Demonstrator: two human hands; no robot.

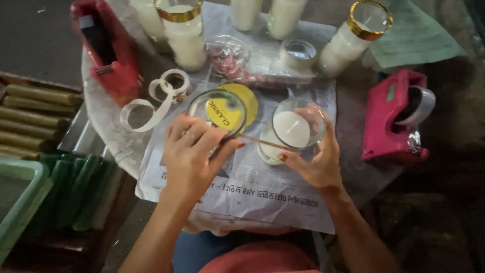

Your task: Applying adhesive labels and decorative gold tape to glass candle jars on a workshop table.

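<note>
My left hand (189, 154) grips a clear empty glass (217, 108) and pinches the end of a thin brown strip (262, 142). The strip runs right to a glass candle jar filled with white wax (292, 129). My right hand (316, 162) cups that jar from the right side, fingertips pressing the strip's other end against its wall. Behind the empty glass lies a yellow tape roll (247, 101). Everything rests on a sheet of newspaper (262, 189).
A red tape dispenser (108, 50) stands at left, a pink one (399, 116) at right. Several wax-filled jars, some with gold rims (184, 33), line the back, with a small empty glass (298, 53). Loose white tape loops (156, 98) lie left. Green and brown rolled sticks (40, 114) fill trays at left.
</note>
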